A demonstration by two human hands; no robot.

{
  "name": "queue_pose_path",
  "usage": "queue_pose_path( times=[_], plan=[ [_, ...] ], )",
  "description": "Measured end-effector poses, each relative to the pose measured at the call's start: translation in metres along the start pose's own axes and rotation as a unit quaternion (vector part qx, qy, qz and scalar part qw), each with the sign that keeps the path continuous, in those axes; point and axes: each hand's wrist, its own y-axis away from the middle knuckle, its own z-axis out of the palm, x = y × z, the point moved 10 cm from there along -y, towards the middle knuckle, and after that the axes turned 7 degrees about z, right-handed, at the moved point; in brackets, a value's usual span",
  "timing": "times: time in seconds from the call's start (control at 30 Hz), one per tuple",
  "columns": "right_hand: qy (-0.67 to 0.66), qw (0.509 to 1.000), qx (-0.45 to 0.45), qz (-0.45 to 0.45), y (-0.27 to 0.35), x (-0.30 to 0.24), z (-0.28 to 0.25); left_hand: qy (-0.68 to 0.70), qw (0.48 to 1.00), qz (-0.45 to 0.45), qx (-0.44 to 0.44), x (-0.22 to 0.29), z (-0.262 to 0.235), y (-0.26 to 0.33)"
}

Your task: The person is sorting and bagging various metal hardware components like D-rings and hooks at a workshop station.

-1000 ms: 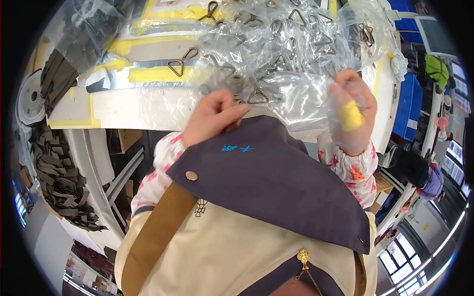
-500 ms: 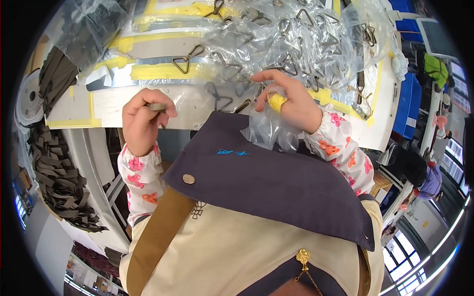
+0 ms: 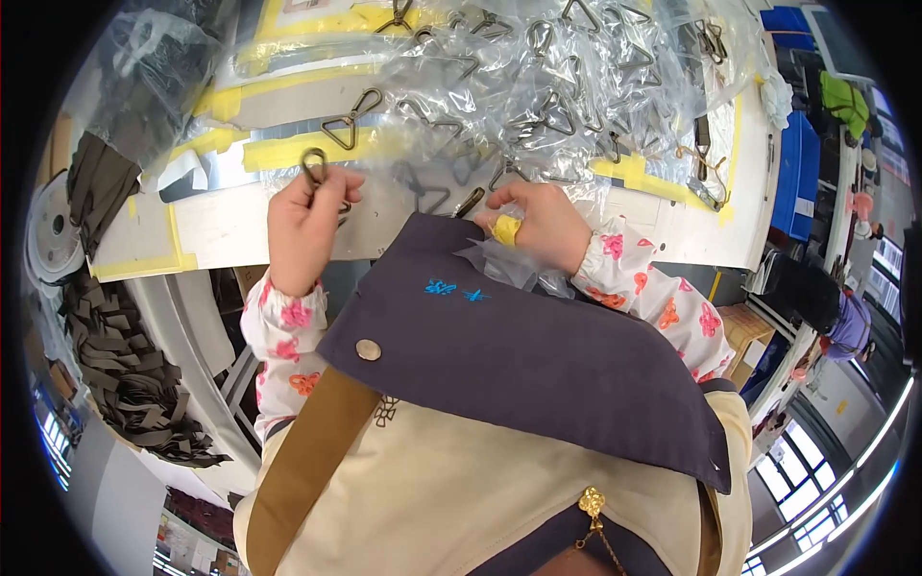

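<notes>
My left hand [image 3: 309,226] is closed round a bronze-coloured metal snap hook [image 3: 314,165], whose loop sticks up above the fingers. Beside it on the table lies another triangle-ended hook [image 3: 350,120]. My right hand [image 3: 547,226], one finger wrapped in yellow tape [image 3: 505,228], is curled at the table's near edge. Clear plastic [image 3: 523,269] hangs crumpled beneath its fingers, which appear to grip it; the palm side is hidden. A small dark metal clasp [image 3: 470,203] lies just left of those fingertips. Several more hooks [image 3: 557,115] lie on and among clear plastic bags [image 3: 605,91] beyond.
Yellow tape strips [image 3: 298,152] cross the white table [image 3: 226,221]. At the left are a bundle of dark straps [image 3: 101,178], a white reel [image 3: 56,228] and a heap of cut webbing [image 3: 125,370]. Blue bins [image 3: 793,192] stand to the right, with other people beyond.
My left hand has turned upward and moved slightly right and forward, bringing the hook's loop into view. My right hand has moved left and down, its fingers drawing closer together.
</notes>
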Motion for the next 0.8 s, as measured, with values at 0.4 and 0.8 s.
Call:
queue_pose_path(
  times=[0.4,0.8],
  plan=[
    [-0.050,0.990,0.089,-0.100,0.009,-0.028,-0.024,-0.093,0.989,0.072,-0.086,0.070,0.058,-0.030],
    [-0.143,0.973,0.098,-0.156,0.031,-0.002,-0.039,-0.398,0.732,0.110,-0.543,0.043,0.410,-0.171]
  ],
)
